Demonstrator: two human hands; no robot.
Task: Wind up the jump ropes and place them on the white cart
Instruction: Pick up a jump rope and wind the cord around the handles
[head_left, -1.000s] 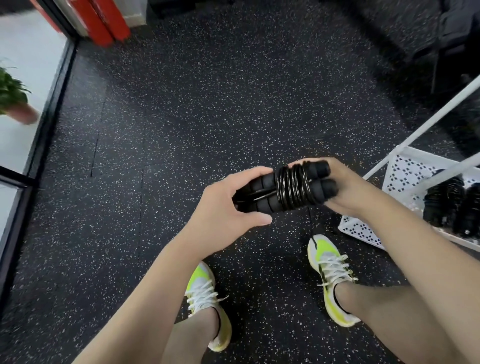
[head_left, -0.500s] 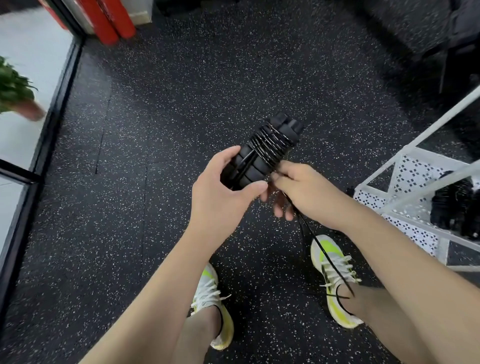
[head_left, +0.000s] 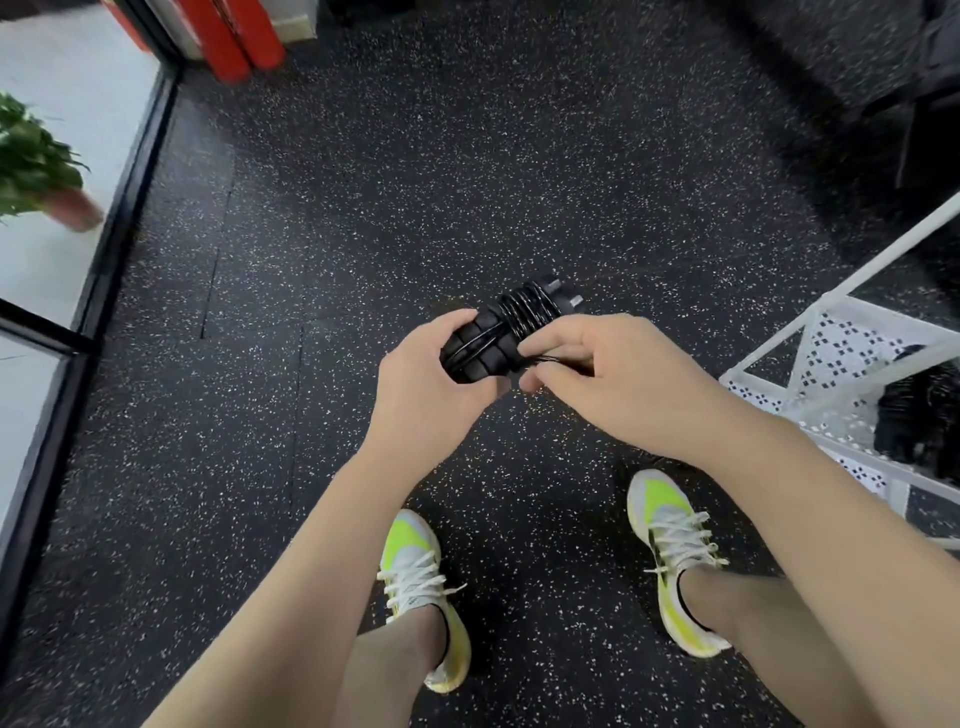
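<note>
A black jump rope (head_left: 506, 330) lies bundled in front of me, its two foam handles side by side with cord wound around them. My left hand (head_left: 431, 395) grips the near end of the handles from below. My right hand (head_left: 613, 374) pinches the loose end of the cord against the bundle's right side. The white cart (head_left: 852, 358) with perforated shelves stands at the right edge. Other wound black jump ropes (head_left: 914, 415) lie on its shelf.
Black speckled rubber floor spreads all around. My two feet in yellow-white sneakers (head_left: 421, 587) stand below the hands. A glass wall with a black frame (head_left: 119, 208) and a potted plant (head_left: 36, 166) run along the left. Red posts (head_left: 234, 36) stand far left.
The bundle has been turned and drawn down toward me. The cord that hung to my right foot has been taken up, and my right hand now pinches its end at the bundle.
</note>
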